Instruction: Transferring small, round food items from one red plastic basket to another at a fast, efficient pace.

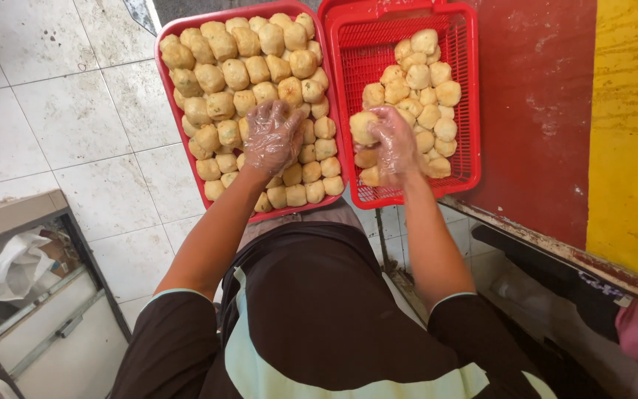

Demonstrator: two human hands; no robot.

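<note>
Seen from above, looking down past a dark brown top with pale green trim.

Left hand [271, 139]: in a clear plastic glove, palm down, fingers half curled over the packed rows of golden-brown puffs [249, 74] in the red tray [162, 70]. Touching the pieces beneath; whether any piece is actually gripped cannot be told, since the palm hides them. Bulk of the tray's stock lies from 10 to 1 o'clock of this hand, with a few rows at 5 and 6 o'clock, toward the body.

Right hand [393, 144]: also gloved, fingers closed round one puff [363, 127], held at the hand's 9 o'clock side, just above the near left corner of the red mesh basket [461, 96]. Held piece roughly round, so no clear long axis.

Loose heap of puffs [422, 81] in the basket: at 1 o'clock of the right hand, near it, some pieces touching or partly under the fingers. Bare mesh showing at the basket's left and far sides.

Tray and basket set side by side, rims touching or nearly so; basket at 3 o'clock of the tray. Right hand nearer the basket, left hand nearer the tray; nothing standing between either hand and its container.

Surroundings: red and yellow painted surface [555, 111] under and at 3 o'clock of the basket; white tiled floor [60, 118] at 9 o'clock; white plastic bag [16, 266] on a low cabinet at 8 o'clock.
</note>
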